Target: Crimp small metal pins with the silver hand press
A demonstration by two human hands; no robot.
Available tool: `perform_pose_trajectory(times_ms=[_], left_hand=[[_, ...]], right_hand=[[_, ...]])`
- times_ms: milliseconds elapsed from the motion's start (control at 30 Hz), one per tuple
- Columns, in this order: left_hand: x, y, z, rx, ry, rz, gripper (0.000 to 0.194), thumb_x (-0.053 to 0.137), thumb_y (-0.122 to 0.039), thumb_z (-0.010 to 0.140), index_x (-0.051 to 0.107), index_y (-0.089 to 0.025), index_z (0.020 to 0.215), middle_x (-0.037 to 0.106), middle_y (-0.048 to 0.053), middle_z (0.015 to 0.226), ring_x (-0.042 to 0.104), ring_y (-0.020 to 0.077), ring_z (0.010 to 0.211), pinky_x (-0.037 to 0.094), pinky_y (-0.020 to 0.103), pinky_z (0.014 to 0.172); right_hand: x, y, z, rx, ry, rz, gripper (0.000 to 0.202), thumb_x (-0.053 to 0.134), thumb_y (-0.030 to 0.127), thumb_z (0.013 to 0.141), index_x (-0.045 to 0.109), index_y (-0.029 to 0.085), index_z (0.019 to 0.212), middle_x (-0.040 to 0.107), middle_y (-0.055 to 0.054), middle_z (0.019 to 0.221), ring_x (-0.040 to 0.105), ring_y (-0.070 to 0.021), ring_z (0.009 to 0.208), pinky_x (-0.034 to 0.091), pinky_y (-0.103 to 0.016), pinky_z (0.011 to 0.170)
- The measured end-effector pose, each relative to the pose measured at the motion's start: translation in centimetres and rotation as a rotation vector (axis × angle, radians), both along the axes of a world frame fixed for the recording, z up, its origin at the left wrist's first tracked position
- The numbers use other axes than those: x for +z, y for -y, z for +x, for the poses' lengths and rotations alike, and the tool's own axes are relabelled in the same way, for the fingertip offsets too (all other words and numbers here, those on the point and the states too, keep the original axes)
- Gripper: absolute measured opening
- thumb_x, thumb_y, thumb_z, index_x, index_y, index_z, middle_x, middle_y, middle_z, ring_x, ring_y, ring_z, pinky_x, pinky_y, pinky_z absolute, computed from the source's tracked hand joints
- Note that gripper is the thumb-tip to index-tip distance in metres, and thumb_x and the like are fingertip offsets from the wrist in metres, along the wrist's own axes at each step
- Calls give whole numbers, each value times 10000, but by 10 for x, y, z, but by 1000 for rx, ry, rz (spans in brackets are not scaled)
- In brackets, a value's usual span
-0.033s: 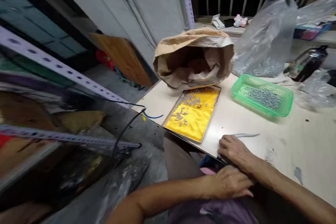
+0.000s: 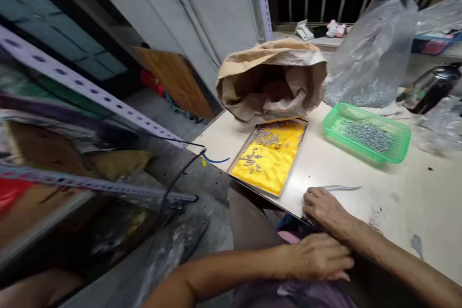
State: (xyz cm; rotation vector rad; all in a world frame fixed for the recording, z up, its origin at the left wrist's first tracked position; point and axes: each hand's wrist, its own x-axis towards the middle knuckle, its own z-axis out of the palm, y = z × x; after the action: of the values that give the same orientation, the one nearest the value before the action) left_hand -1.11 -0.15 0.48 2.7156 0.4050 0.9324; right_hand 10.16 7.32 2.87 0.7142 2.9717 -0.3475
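My right hand (image 2: pixel 323 207) lies at the front edge of the white table, its fingers curled together. Whatever sits under those fingers is hidden; a small dark part shows just below them at the edge. Beside its knuckles lies a thin grey strip-like tool (image 2: pixel 342 187). Closer to my body, my left hand (image 2: pixel 321 256) is loosely closed, back upward, just below my right wrist. Its palm and anything in it are out of sight. To the left, a shallow tray lined with yellow cloth (image 2: pixel 269 180) holds several small metal pieces (image 2: pixel 267 137).
A brown paper sack (image 2: pixel 231 91) opens toward me behind the tray. A green basket (image 2: pixel 334 132) of small metal pins stands right of it, with a clear plastic bag (image 2: pixel 375 57) and a dark bottle (image 2: pixel 431 89) behind. Perforated shelf posts (image 2: pixel 122 108) and a black cable (image 2: pixel 173 183) are on the left.
The whole view has shifted slightly, so everything appears a little farther right. Both hands keep their pose, and nothing on the table has moved.
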Motion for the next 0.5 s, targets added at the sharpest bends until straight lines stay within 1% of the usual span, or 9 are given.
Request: perform_pose_trajectory(times_ms=[33, 100, 167, 233, 267, 333, 367, 433, 500], left_hand=[[5, 1, -12, -2, 12, 30, 237, 510, -337, 906, 611, -130, 850, 647, 22, 764, 587, 111, 732, 474, 228, 744], [17, -3, -40, 86, 24, 51, 219, 503, -301, 910, 608, -140, 805, 630, 21, 706, 580, 111, 711, 472, 238, 759], [31, -16, -76, 326, 32, 7, 180, 480, -216, 913, 607, -148, 805, 630, 34, 699, 573, 121, 687, 471, 258, 709], [44, -32, -115, 636, -9, -86, 152, 479, -185, 910, 614, -151, 849, 644, 49, 750, 580, 134, 722, 468, 263, 690], [50, -39, -134, 776, 5, -113, 152, 481, -188, 910, 614, -149, 848, 646, 49, 758, 578, 136, 722, 466, 258, 678], [57, -49, -166, 941, -12, -159, 156, 490, -217, 912, 620, -155, 854, 652, 44, 783, 582, 140, 750, 465, 259, 695], [57, -51, -178, 967, -37, -171, 164, 490, -235, 914, 625, -159, 860, 652, 41, 793, 580, 142, 759, 463, 259, 702], [55, -52, -193, 940, -118, -180, 189, 475, -259, 923, 635, -167, 879, 649, 42, 810, 568, 146, 775, 459, 263, 716], [49, -53, -197, 864, -214, -186, 217, 452, -261, 931, 639, -168, 873, 642, 46, 815, 551, 154, 789, 450, 267, 721]], right_hand=[[-2, 0, -3, 12, -10, -7, 175, 519, 150, 867, 605, 172, 716, 579, -72, 862, 455, -212, 870, 337, -346, 702], [-4, 0, -7, 15, -91, -16, 199, 495, 133, 867, 583, 172, 693, 585, -74, 835, 471, -201, 832, 350, -337, 687], [-1, -4, -8, -13, -260, -33, 202, 451, 129, 883, 570, 180, 729, 593, -61, 799, 492, -184, 780, 375, -322, 667], [10, -13, -2, -87, -496, -9, 181, 410, 148, 907, 569, 190, 833, 602, -49, 786, 521, -175, 755, 409, -310, 659], [17, -20, 5, -143, -607, 35, 166, 404, 160, 914, 564, 194, 892, 607, -46, 796, 539, -175, 758, 426, -308, 663], [33, -39, 27, -296, -749, 188, 130, 436, 201, 913, 551, 206, 973, 615, -52, 841, 570, -185, 785, 454, -317, 682], [41, -51, 41, -364, -746, 292, 116, 461, 230, 906, 554, 216, 974, 614, -49, 834, 579, -192, 776, 461, -326, 690], [53, -77, 73, -564, -649, 459, 165, 464, 338, 907, 581, 228, 946, 609, -64, 813, 581, -222, 754, 462, -353, 679], [58, -100, 100, -741, -493, 472, 347, 348, 447, 931, 590, 219, 1028, 578, -119, 850, 556, -313, 912, 436, -440, 767]])
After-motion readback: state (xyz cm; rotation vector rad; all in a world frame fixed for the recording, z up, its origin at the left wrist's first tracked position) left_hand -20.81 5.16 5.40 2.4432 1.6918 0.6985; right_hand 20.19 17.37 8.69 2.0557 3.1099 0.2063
